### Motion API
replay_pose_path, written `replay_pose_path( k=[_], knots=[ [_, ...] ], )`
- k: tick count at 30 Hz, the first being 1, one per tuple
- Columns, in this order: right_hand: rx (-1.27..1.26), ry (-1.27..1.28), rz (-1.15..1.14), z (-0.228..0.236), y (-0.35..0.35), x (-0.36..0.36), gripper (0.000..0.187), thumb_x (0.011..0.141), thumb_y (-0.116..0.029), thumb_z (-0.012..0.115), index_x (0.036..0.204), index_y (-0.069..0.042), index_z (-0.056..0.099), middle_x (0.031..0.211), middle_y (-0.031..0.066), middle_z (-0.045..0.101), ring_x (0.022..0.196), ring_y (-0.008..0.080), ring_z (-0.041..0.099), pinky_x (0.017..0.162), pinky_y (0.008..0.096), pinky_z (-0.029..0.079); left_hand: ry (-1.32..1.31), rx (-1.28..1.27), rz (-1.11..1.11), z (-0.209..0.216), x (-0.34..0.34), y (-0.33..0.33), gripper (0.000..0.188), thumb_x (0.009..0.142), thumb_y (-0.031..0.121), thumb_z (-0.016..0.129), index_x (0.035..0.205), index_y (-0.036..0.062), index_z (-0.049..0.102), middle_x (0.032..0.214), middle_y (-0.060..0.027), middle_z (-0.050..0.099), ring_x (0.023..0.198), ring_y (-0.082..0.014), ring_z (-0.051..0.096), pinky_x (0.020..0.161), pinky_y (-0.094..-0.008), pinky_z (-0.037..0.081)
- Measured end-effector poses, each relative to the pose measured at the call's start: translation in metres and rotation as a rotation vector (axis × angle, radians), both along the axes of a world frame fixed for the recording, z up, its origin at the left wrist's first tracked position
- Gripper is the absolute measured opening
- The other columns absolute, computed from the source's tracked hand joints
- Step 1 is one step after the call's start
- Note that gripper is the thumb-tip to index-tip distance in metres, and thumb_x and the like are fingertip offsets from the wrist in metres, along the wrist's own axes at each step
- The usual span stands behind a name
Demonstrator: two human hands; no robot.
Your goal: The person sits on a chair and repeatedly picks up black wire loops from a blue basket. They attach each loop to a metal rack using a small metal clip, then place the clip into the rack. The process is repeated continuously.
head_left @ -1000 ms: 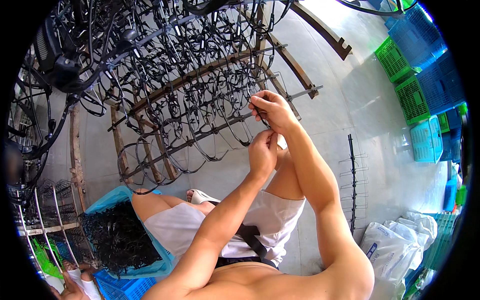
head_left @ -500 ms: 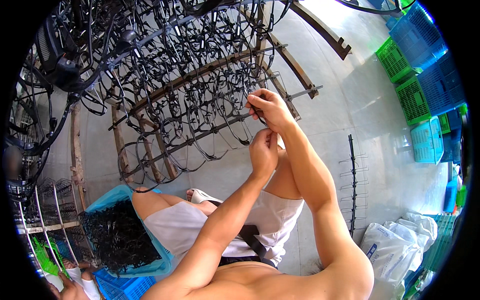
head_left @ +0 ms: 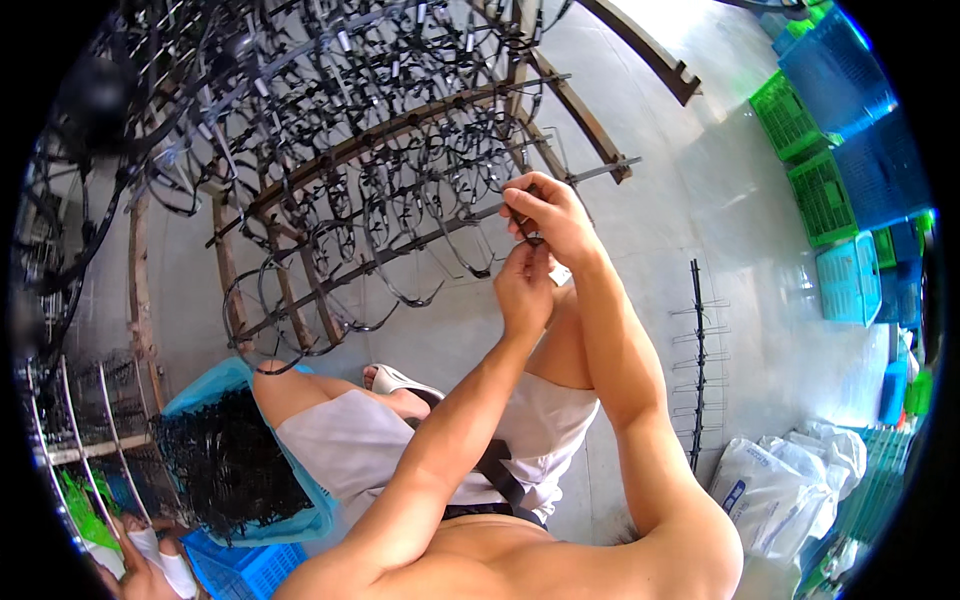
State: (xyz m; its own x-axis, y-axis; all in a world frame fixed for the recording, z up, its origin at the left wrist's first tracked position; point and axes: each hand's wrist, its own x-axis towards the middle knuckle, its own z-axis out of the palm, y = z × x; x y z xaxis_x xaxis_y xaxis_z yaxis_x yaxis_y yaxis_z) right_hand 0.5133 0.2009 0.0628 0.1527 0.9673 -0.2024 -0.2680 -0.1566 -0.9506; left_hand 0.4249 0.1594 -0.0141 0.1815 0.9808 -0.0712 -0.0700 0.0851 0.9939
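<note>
I see the small dark piece just in front of the right end of the rack. The right hand pinches it between thumb and fingers, and the left hand pinches near its low end, though I cannot tell how hard. To do this bit well, I think both hands should stay close together, squeeze softly and not twist it, since it looks thin and might bend. Black loops hang from the rack, so I'd watch the elbows too. The grey floor is shiny. A spiky black rod lies on it, right of the rack, with white bags further back toward me and green crates well off to the right. A blue tub full of thin black bits stands near the rack's left end.
</note>
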Motion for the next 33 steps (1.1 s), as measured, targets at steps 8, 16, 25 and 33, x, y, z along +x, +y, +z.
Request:
replay_pose_path(
  k=[8, 16, 25, 33],
  knots=[
    [0.048, -0.257, -0.161, -0.021, -0.001, -0.011, 0.029, 0.090, -0.016, 0.059, 0.114, -0.001, 0.059, 0.082, 0.0041, 0.060, 0.066, 0.0091, 0.052, 0.057, 0.0213, 0.042, -0.083, -0.110, 0.155, -0.017, 0.023, 0.003, 0.013, 0.080, 0.011, 0.054, 0.087, 0.0032, 0.062, 0.081, -0.0141, 0.065, 0.077, -0.0262, 0.062, 0.069, -0.0370, 0.047],
    [0.064, -0.445, -0.184, -0.029, 0.010, -0.006, 0.040, 0.091, -0.022, 0.060, 0.125, -0.003, 0.050, 0.099, 0.0070, 0.062, 0.080, 0.0125, 0.057, 0.069, 0.0249, 0.046, -0.014, -0.025, 0.196, 0.007, 0.007, -0.029, 0.017, 0.084, 0.019, 0.056, 0.082, 0.0031, 0.063, 0.070, -0.0122, 0.062, 0.067, -0.0251, 0.059, 0.062, -0.0354, 0.046],
    [0.143, -1.171, -0.505, 0.002, -0.089, -0.183, 0.038, 0.090, -0.024, 0.062, 0.119, 0.001, 0.053, 0.102, 0.0127, 0.059, 0.090, 0.0207, 0.055, 0.077, 0.0324, 0.045, 0.500, 0.016, 0.588, 0.004, -0.461, -0.117, 0.012, 0.090, 0.013, 0.054, 0.090, 0.0033, 0.061, 0.081, -0.0100, 0.064, 0.077, -0.0190, 0.063, 0.068, -0.0313, 0.049],
    [0.152, -0.482, 0.332, -0.064, -0.115, -0.298, 0.031, 0.088, -0.003, 0.055, 0.118, 0.002, 0.048, 0.097, 0.0062, 0.053, 0.084, 0.0126, 0.050, 0.077, 0.0247, 0.043, 1.845, -0.381, 0.087, -0.122, -0.616, -0.234, 0.033, 0.076, 0.017, 0.063, 0.108, 0.0092, 0.058, 0.108, -0.0108, 0.058, 0.106, -0.0321, 0.050, 0.093, -0.0478, 0.034]
  ],
)
